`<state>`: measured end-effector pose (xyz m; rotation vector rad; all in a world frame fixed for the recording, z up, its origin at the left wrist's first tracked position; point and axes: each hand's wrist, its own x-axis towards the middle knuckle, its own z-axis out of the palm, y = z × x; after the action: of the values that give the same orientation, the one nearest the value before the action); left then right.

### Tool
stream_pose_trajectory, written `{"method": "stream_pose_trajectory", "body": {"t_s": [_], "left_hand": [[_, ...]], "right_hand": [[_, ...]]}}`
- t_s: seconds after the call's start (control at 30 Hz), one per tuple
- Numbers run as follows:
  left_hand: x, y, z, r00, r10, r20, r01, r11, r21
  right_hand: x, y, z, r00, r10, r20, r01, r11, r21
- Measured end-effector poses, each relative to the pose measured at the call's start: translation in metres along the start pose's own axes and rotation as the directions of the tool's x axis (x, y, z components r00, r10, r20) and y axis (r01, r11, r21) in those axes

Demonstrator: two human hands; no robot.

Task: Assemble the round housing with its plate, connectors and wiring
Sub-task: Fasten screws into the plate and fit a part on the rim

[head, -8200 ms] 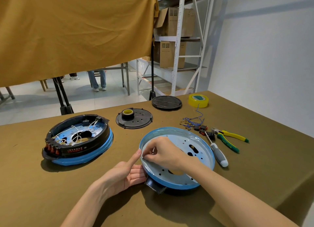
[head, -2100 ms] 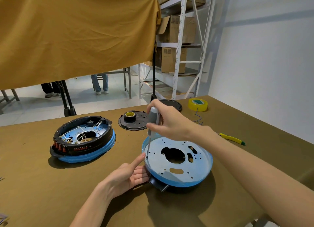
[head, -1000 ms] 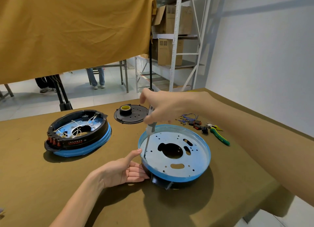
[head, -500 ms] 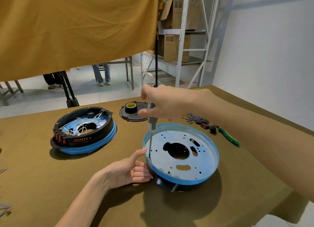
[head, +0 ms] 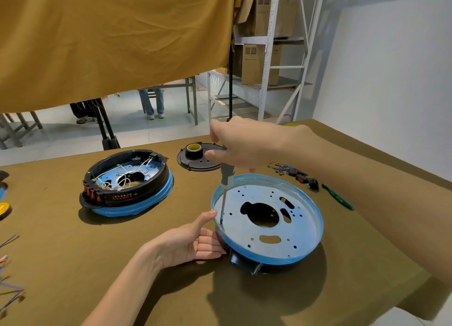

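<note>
1. Two round housings sit on the desk [head: 244,301]: the one in hand, a black housing [head: 247,264] near the front edge with a blue-rimmed metal plate [head: 266,230] seated on top, and a wired housing [head: 127,186] well apart to its left.
2. Right hand [head: 244,147] grips a screwdriver [head: 223,193] by its grey handle, fingers curled round it; the shaft stands nearly upright, tip down at the plate's left edge.
3. Left hand [head: 193,242] rests against the housing's left side, fingers relaxed and nearly straight, thumb raised to the rim just beside the screwdriver tip.
4. Whether a screw sits under the tip is too small to tell.
5. Handling, as I judge it: the plate looks thin, stiff sheet metal, light, likely to skate or rotate on the cloth under torque, so bracing the black wall low down is the sensible hold. The rim edge may be sharp.
6. Loose connectors [head: 303,179] with blue wiring [head: 281,168] lie beyond the plate, near the green-handled pliers [head: 337,198].
</note>
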<state>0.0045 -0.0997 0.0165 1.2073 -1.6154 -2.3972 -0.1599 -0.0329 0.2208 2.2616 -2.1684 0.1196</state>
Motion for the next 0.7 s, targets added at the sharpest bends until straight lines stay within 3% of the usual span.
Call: {"method": "stream_pose_trajectory", "body": {"t_s": [0.13,0.3,0.4,0.57,0.7], "left_hand": [[0.000,0.000,0.000,1.000,-0.002,-0.004,0.002,1.000,-0.002],[0.000,0.000,0.000,1.000,0.003,-0.004,-0.003,1.000,-0.009],[0.000,0.000,0.000,1.000,-0.005,-0.003,0.005,1.000,-0.014],[-0.001,0.002,0.001,1.000,-0.005,-0.009,0.005,1.000,0.003],[-0.002,0.002,0.002,1.000,-0.010,-0.017,0.010,1.000,0.003]], "right_hand": [[-0.004,0.003,-0.007,0.986,-0.019,0.167,-0.017,0.977,0.212],[-0.008,0.002,0.000,0.999,0.000,0.051,-0.002,0.999,0.032],[-0.012,0.006,-0.007,0.985,-0.024,0.172,-0.016,0.973,0.230],[-0.008,0.006,0.004,1.000,0.002,-0.010,-0.001,1.000,0.031],[-0.012,0.010,-0.009,0.980,-0.012,0.198,-0.032,0.975,0.219]]}}
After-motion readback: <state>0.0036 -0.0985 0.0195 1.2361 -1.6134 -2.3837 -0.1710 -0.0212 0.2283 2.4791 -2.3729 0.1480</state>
